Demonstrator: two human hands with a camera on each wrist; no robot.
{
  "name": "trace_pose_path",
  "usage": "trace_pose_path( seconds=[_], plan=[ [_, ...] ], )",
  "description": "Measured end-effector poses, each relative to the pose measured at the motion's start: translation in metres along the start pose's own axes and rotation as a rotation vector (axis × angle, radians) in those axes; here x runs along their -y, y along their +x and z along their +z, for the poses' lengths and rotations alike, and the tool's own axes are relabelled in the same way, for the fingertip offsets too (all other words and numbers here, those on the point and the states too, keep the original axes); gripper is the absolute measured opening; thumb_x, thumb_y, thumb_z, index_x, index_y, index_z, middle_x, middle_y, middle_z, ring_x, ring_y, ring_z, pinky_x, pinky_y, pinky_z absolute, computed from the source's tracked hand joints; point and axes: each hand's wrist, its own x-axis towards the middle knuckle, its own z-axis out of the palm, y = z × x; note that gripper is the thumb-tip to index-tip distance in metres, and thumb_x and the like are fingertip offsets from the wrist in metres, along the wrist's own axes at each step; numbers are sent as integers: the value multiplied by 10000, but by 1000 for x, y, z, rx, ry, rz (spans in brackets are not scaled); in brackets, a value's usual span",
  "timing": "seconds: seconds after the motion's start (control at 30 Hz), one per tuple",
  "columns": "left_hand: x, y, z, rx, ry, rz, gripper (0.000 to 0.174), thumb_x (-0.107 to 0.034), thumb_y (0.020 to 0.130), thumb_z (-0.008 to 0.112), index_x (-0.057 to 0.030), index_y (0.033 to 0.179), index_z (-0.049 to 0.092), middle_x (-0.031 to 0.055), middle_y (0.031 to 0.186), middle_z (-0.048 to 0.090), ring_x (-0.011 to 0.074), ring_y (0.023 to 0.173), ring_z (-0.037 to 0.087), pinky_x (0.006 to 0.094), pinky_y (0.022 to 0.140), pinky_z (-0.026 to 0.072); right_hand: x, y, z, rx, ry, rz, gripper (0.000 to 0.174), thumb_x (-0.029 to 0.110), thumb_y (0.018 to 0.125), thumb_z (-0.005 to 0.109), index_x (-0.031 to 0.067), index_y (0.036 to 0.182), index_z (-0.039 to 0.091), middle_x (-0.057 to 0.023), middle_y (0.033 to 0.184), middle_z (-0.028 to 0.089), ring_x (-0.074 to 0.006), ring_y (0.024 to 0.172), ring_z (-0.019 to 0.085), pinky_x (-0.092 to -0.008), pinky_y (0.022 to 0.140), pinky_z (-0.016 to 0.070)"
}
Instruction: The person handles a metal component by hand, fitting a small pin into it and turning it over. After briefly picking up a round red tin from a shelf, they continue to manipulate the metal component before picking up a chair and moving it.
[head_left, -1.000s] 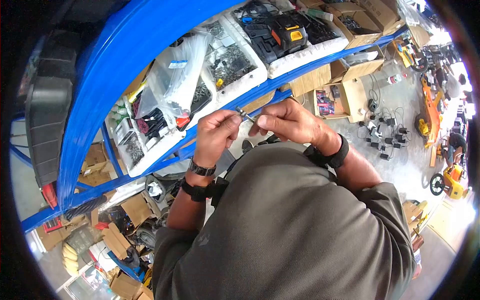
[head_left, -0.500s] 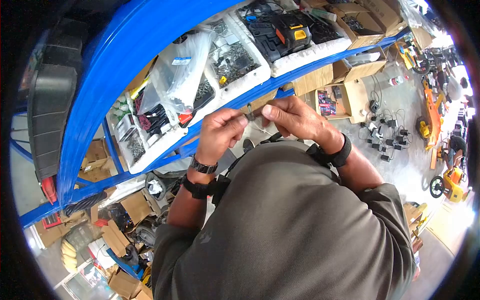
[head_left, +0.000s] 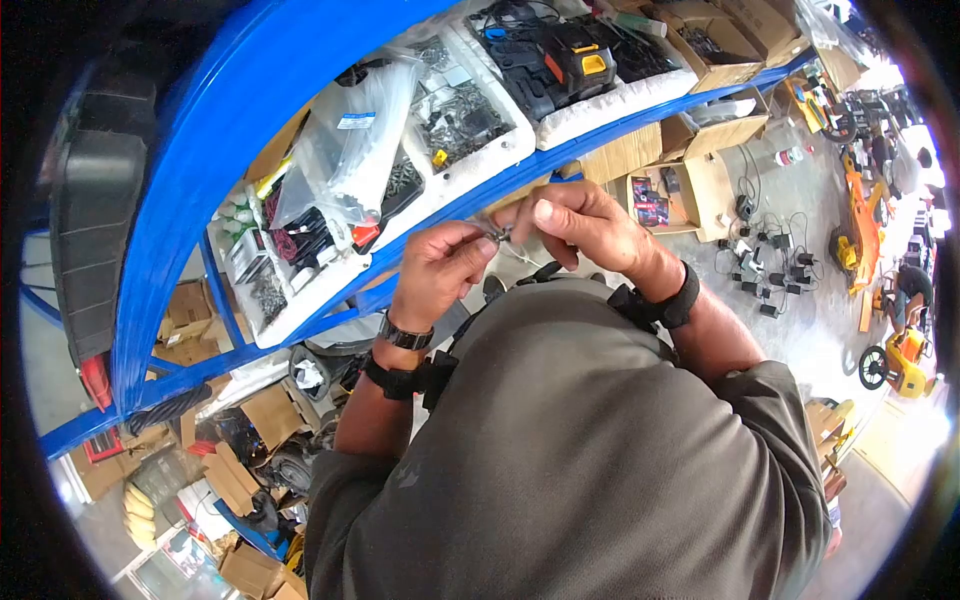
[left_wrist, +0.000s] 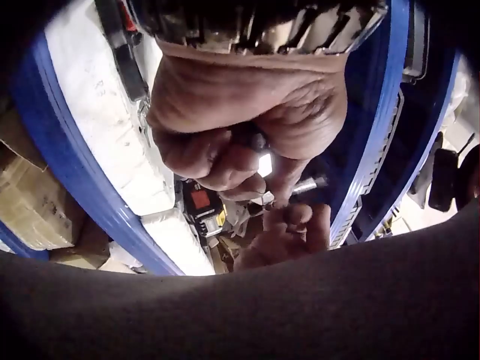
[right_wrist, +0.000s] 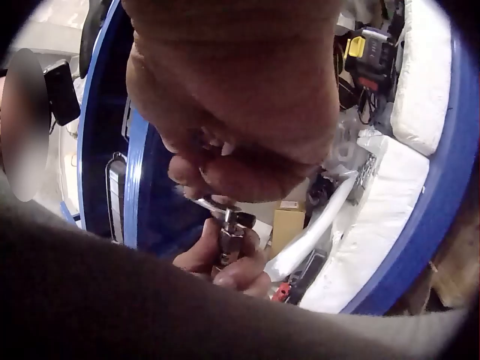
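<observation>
My left hand [head_left: 438,268] pinches a small metal hex fitting [right_wrist: 230,244] between thumb and forefinger. In the right wrist view a short bright shaft stands out from its top, with a dark piece beside it; the fingertips hide its lower end. Close over this end is my right hand [head_left: 595,228], its forefinger reaching across, blurred, and its thumb raised apart from the forefinger. The other right fingers bend toward the palm. In the left wrist view a threaded metal end [left_wrist: 309,184] shows beside the left fingers, just above the right fingertips.
A blue shelf rail [head_left: 450,198] runs past the hands. On the shelf are white foam trays [head_left: 530,145] of small hardware, clear plastic bags [head_left: 350,150] and a black-and-yellow power-tool battery [head_left: 580,60]. Cardboard boxes [head_left: 715,190] and several black adapters [head_left: 770,265] lie beyond.
The right thumb and forefinger have moved apart, and the forefinger has swept over the fitting. The fitting has tilted in the left fingers, which have shifted slightly right.
</observation>
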Motion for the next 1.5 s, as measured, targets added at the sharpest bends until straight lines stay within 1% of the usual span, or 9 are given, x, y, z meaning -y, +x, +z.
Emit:
trace_pose_path(
  seconds=[0.47,0.67,0.77,0.87,1.1,1.17,1.3,1.43,1.5],
  plan=[
    [1,-1,2,-6,19,15,148,-144,915,689,1,941,680,-10,640,582,25,490,454,194,429,330,7,-4,6,-85,-156,158,519,440,1022,467,-13,892,683,-148,943,722,-57,489,495,-201,449,404],
    [3,-1,6,35,69,5,148,-143,911,697,2,938,679,-12,646,583,25,510,467,192,438,339,-1,-4,-1,11,93,-109,542,483,1004,488,-17,937,687,-166,940,713,-62,498,490,-205,451,398],
    [4,-1,4,-32,31,-5,139,-135,906,703,0,934,681,-14,651,584,25,516,471,192,440,343,-8,-7,-2,138,161,16,529,486,1001,493,-4,956,688,-121,887,702,-59,500,484,-203,453,396],
    [1,-2,3,-23,33,14,131,-128,908,700,-2,934,681,-15,654,585,25,520,476,191,443,346,6,-6,9,-10,-142,189,518,481,1008,478,10,969,690,-60,803,669,-54,503,487,-197,453,395],
    [8,-3,4,-14,55,25,124,-123,905,700,-5,936,678,-15,651,582,25,521,477,190,442,348,-7,-9,1,36,87,5,554,475,1010,467,-29,939,686,-24,719,624,-61,498,511,-199,445,396],
    [8,-3,4,-36,32,23,129,-126,904,703,-5,937,677,-15,656,585,26,524,480,191,444,351,-6,-10,0,93,108,44,540,459,1012,473,-29,920,685,-55,786,679,-61,504,518,-202,440,395],
    [2,-5,3,-12,20,13,146,-138,903,708,-1,945,678,-15,666,590,28,532,486,191,448,355,-1,-7,10,-122,-97,184,487,412,1019,478,-1,857,681,-151,1046,717,-64,499,509,-205,443,406],
    [6,-3,6,10,66,15,156,-142,899,714,2,948,678,-15,671,591,27,535,487,191,446,354,-2,-9,-1,-21,135,-81,492,399,1029,460,3,816,662,-159,1014,716,-67,483,500,-205,446,406],
    [9,-2,4,-12,32,21,156,-143,898,716,0,947,679,-17,672,592,26,536,487,190,446,352,-5,-10,-2,35,103,3,500,401,1030,458,3,797,652,-151,979,721,-68,476,494,-207,445,405]
  ],
)
